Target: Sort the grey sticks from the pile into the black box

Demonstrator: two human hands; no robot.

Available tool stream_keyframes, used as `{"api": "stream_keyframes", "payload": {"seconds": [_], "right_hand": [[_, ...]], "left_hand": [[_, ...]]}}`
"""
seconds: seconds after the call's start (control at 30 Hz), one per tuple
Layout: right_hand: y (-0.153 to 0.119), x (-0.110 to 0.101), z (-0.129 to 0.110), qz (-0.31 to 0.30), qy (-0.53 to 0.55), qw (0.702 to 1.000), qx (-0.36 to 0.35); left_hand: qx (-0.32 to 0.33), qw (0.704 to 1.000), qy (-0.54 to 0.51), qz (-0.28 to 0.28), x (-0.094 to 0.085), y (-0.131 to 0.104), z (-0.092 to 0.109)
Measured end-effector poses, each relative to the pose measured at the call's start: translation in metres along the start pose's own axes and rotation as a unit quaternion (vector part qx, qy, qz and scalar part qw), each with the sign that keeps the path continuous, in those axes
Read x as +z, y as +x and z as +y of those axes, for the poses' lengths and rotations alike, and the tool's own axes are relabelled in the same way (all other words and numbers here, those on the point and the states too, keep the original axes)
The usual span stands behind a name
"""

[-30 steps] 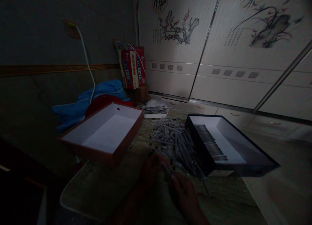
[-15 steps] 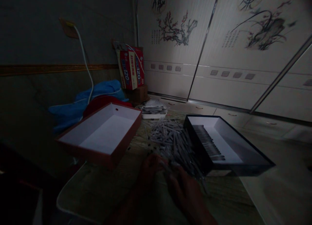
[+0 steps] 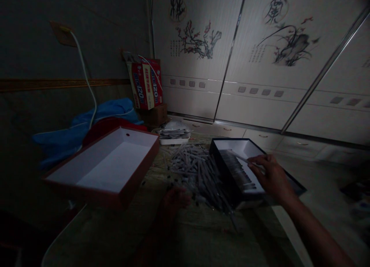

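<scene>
Thin stick (image 3: 239,156) juts left from right hand (image 3: 270,176) pinch, over white floor (image 3: 254,176) between dark box (image 3: 229,184) edges; left hand (image 3: 175,199), can't tell.

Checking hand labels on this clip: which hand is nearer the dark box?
Right. The right hand is over the dark box, holding a slim stick; the left hand is outside, to its left, near the stick pile.

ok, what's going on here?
The person's right hand holds a slim stick over the dark box, where a row of slim dark pieces lies. The left hand is by the near edge of a loose pile on the table; too dark to tell whether it holds anything. A red-brown box stands to the left.
</scene>
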State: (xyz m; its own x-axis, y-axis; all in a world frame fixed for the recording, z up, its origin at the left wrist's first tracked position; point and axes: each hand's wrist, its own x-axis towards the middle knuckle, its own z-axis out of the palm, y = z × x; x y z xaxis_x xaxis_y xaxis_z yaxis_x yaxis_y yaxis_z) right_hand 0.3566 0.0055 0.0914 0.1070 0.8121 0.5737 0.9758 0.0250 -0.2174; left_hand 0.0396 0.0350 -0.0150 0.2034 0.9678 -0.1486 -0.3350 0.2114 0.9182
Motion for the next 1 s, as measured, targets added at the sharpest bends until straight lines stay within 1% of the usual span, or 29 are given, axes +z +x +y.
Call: {"api": "stream_keyframes", "payload": {"seconds": [0.03, 0.07, 0.1, 0.17, 0.27, 0.33, 0.43, 0.53, 0.67, 0.77, 0.83, 0.9, 0.97, 1.0], "right_hand": [[0.010, 0.003, 0.015, -0.040, -0.085, 0.996, 0.005], [0.018, 0.009, 0.028, -0.097, -0.149, 0.984, -0.003], [0.025, 0.015, 0.037, -0.132, -0.173, 0.976, -0.011], [0.032, 0.031, 0.046, -0.195, -0.191, 0.961, -0.035], [0.037, 0.052, 0.049, -0.268, -0.198, 0.940, -0.069], [0.040, 0.064, 0.048, -0.307, -0.210, 0.925, -0.079], [0.046, 0.079, 0.048, -0.350, -0.225, 0.906, -0.080], [0.049, 0.091, 0.047, -0.374, -0.227, 0.896, -0.076], [0.047, 0.099, 0.040, -0.370, -0.225, 0.900, -0.060], [0.049, 0.091, 0.033, -0.335, -0.217, 0.916, -0.041], [0.052, 0.078, 0.027, -0.286, -0.210, 0.935, -0.020], [0.053, 0.059, 0.017, -0.220, -0.202, 0.954, 0.006], [0.045, 0.039, 0.002, -0.157, -0.187, 0.969, 0.026], [0.037, 0.030, -0.008, -0.132, -0.171, 0.976, 0.028]], "left_hand": [[0.000, 1.000, 0.000, 0.002, 0.000, 0.001, -0.001], [0.000, 1.000, 0.000, 0.003, 0.000, 0.002, -0.002], [0.001, 1.000, 0.001, 0.004, -0.001, 0.002, -0.002], [0.001, 1.000, 0.007, 0.005, -0.001, 0.002, -0.002], [0.007, 1.000, 0.025, 0.009, 0.000, -0.001, -0.001], [0.012, 0.999, 0.038, 0.014, 0.001, -0.003, 0.001], [0.008, 0.999, 0.046, 0.023, 0.002, -0.005, 0.003], [0.000, 0.998, 0.049, 0.025, 0.002, -0.006, 0.004], [-0.001, 0.999, 0.043, 0.028, 0.001, -0.004, 0.001], [0.010, 0.999, 0.039, 0.019, -0.001, -0.003, -0.002], [0.024, 0.999, 0.039, 0.016, -0.002, -0.002, -0.003], [0.035, 0.998, 0.042, 0.015, -0.003, -0.003, -0.004], [0.045, 0.998, 0.045, 0.027, -0.003, -0.004, -0.003], [0.051, 0.997, 0.047, 0.036, -0.003, -0.004, -0.002]]}}
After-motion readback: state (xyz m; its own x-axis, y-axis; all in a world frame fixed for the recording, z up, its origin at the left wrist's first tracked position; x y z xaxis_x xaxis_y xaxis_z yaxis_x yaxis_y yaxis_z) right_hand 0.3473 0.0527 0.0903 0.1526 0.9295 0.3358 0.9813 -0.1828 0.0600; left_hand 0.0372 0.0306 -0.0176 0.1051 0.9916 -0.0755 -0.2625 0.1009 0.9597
